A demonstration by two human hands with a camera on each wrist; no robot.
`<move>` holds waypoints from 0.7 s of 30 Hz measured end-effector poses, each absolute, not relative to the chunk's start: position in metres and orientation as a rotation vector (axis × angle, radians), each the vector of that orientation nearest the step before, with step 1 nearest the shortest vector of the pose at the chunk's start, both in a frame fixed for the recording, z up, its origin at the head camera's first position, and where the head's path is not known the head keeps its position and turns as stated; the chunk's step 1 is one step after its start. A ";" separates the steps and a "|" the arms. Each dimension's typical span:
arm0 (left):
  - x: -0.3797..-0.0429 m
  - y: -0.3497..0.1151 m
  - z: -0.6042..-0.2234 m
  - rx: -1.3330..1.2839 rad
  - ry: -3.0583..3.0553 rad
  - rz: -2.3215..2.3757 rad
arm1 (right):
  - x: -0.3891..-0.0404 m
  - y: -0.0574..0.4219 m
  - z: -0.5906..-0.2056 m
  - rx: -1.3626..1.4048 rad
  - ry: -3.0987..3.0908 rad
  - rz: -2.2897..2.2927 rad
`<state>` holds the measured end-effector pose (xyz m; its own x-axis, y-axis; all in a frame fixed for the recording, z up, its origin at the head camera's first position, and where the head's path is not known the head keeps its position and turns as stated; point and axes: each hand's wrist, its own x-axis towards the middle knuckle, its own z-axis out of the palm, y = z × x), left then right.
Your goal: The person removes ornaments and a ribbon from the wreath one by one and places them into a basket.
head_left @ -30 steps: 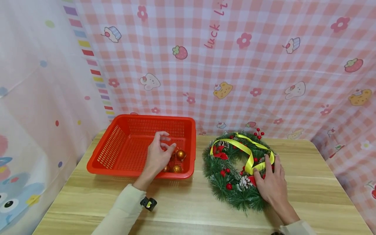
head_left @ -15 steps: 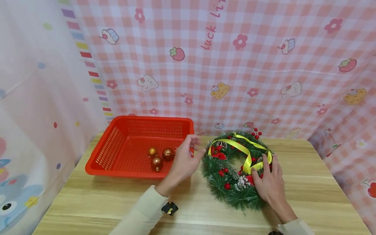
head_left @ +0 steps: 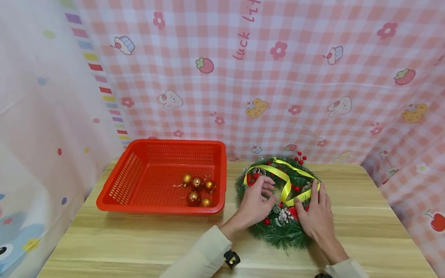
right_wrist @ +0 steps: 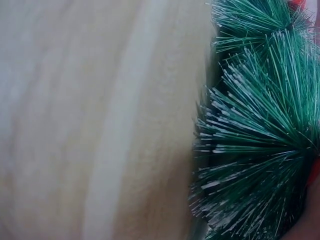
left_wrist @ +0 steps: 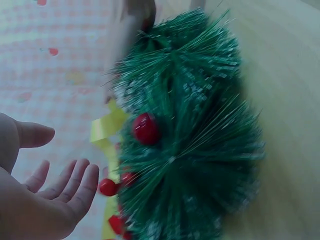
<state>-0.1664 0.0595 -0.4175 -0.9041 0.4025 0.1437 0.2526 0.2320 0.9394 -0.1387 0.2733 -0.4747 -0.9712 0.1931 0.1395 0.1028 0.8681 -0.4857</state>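
Note:
A green wreath (head_left: 283,233) with red berries, pinecones and red petals lies on the table. Loops of yellow ribbon (head_left: 287,187) run over its top. My left hand (head_left: 253,204) is above the wreath's left side, fingers loosely bent. Nothing shows between that hand's thumb and fingers in the left wrist view, where a gap separates them from the wreath's red berries (left_wrist: 146,128). On the wreath's right side rests my right hand (head_left: 317,218), fingers fairly straight beside the ribbon; its fingertips partly hide among the needles. The right wrist view shows mainly green needles (right_wrist: 260,135).
A red plastic basket (head_left: 156,209) stands left of the wreath. Several copper and gold baubles (head_left: 193,199) lie in its right part. Behind the wooden table (head_left: 365,224) hangs a pink checked cloth (head_left: 208,116).
My left hand has moved right, from over the basket to above the wreath, uncovering the baubles. The right hand stays on the wreath. The head view has shifted slightly.

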 end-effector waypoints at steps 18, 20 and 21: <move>-0.168 0.084 -0.435 0.595 2.320 1.732 | -0.140 0.272 -0.476 -0.280 -2.817 0.800; -0.168 0.085 -0.435 0.578 2.324 1.723 | -0.139 0.273 -0.476 -0.277 -2.818 0.799; -0.168 0.086 -0.435 0.564 2.323 1.720 | -0.139 0.273 -0.476 -0.275 -2.817 0.798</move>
